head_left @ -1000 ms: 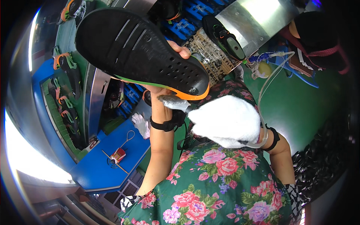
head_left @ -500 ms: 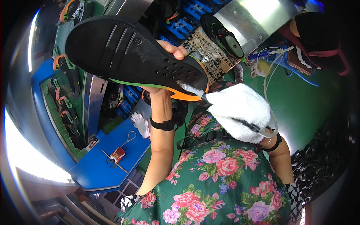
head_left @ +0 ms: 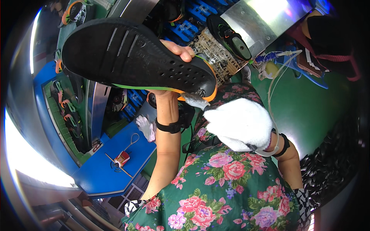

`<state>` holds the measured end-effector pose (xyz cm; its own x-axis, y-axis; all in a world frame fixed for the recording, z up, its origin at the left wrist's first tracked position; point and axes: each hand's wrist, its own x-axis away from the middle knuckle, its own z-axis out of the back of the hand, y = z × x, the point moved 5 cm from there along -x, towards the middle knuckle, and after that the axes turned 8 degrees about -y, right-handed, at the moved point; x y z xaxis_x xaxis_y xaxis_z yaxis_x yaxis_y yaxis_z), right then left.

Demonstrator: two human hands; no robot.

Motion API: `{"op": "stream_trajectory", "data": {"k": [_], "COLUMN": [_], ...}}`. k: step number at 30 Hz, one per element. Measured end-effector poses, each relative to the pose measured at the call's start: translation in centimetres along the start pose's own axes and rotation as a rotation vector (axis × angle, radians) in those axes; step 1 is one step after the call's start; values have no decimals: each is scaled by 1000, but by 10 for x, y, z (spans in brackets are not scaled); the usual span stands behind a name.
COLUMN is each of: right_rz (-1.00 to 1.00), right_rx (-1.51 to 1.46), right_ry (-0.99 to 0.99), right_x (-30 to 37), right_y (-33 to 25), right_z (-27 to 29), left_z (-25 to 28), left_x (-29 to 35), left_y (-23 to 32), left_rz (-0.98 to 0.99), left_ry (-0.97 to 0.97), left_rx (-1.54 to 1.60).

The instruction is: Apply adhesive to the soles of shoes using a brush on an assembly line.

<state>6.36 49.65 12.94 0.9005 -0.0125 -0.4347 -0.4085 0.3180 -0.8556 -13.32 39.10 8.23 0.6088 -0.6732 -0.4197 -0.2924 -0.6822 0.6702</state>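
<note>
My left hand (head_left: 179,51) grips a black shoe sole (head_left: 127,57), its face with grooves and small holes turned toward me. Orange and green trim shows along the sole's edge, and fingers curl over its far side while the palm is hidden behind it. My right hand (head_left: 241,125), in a white knit glove, is closed round a brush (head_left: 195,101) with a pale, wet-looking tip. That tip touches the orange trim at the rounded end on the right. A clear thin tube (head_left: 273,82) loops down to the gloved wrist.
On the left, a conveyor belt (head_left: 66,121) carries several shoe parts. A blue tabletop (head_left: 104,173) holds a small red container (head_left: 122,158) with sticks and a pale glove (head_left: 145,128). A black shoe (head_left: 229,38) rests beside a metal plate (head_left: 266,23).
The brush tip has moved from the holed face down to the orange edge. My gloved hand has shifted slightly left and down; the sole has moved slightly left.
</note>
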Motion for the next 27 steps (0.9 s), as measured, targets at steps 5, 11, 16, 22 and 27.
{"op": "stream_trajectory", "data": {"k": [5, 11, 16, 22, 27], "right_rz": [24, -75, -96, -110, -45], "right_rx": [1, 71, 169, -379, 36], "right_ry": [-95, 77, 91, 7, -10], "right_x": [-9, -12, -8, -10, -6], "right_y": [-8, 0, 0, 19, 13], "right_z": [-4, 19, 14, 20, 18], "left_z": [2, 3, -2, -6, -10], "left_x": [2, 0, -4, 2, -3], "left_y": [-7, -6, -9, -12, -16], "left_rz": [-19, 9, 65, 207, 296], "left_ry": [1, -4, -82, -54, -35], "left_rx": [-23, 22, 28, 39, 19]}}
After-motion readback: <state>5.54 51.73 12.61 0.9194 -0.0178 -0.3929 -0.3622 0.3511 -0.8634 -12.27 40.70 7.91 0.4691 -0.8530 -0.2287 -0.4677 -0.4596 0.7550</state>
